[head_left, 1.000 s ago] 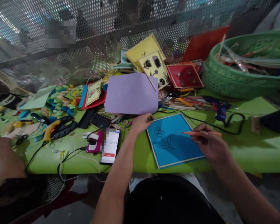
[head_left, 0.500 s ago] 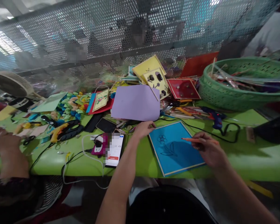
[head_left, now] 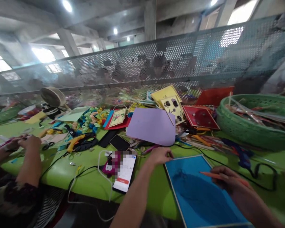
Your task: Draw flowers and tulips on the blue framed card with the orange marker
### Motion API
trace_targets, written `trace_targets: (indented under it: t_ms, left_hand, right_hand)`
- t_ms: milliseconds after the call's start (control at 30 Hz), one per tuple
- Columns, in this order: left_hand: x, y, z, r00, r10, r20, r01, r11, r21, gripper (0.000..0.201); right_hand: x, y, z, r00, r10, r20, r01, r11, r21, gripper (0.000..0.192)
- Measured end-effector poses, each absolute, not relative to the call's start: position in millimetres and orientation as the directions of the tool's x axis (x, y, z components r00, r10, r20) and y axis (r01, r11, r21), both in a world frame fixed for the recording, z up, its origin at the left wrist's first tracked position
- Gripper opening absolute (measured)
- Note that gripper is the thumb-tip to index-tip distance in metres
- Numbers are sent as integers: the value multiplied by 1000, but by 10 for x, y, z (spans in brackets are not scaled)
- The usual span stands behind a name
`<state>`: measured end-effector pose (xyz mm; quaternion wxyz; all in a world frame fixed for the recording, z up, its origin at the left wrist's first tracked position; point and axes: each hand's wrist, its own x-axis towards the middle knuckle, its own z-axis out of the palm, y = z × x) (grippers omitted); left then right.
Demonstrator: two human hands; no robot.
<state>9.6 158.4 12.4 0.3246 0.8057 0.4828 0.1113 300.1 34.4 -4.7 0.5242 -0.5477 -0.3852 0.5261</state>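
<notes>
The view has tilted upward since the earlier frame, exposing ceiling lights and more of the mesh screen [head_left: 142, 69]. The blue board [head_left: 199, 196] on the green table [head_left: 61, 171] is now cut off below; its drawing is blurred. Left hand [head_left: 159, 155] rests fingers-down at the board's corner. Right hand [head_left: 225, 180] grips an orange pencil [head_left: 210, 174] over the board.

The blue card [head_left: 199, 196] runs off the bottom edge, its drawing smeared by motion blur. The phone [head_left: 124, 172] screen is pixelated. The basket [head_left: 256, 129] is cut off at right.
</notes>
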Motion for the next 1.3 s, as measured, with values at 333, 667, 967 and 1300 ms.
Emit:
trace_targets:
  t_ms: [333, 667, 967, 1300]
  left_hand:
    - [53, 1644, 45, 503, 850, -159, 706, -297, 643, 28]
    - [26, 1691, 0, 534, 837, -123, 645, -308, 700, 29]
    - [-12, 1659, 168, 572, 805, -156, 591, -272, 759, 28]
    - [-38, 1660, 229, 594, 784, -179, 585, -269, 765, 21]
  right_hand:
    - [2397, 881, 261, -103, 995, -10, -53, -15, -998, 22]
    - [2257, 987, 70, -169, 984, -50, -54, -60, -997, 23]
    - [2274, 910, 123, -134, 986, -96, -15, -99, -995, 18]
    - [2267, 889, 127, -104, 989, -108, 123, -95, -988, 23]
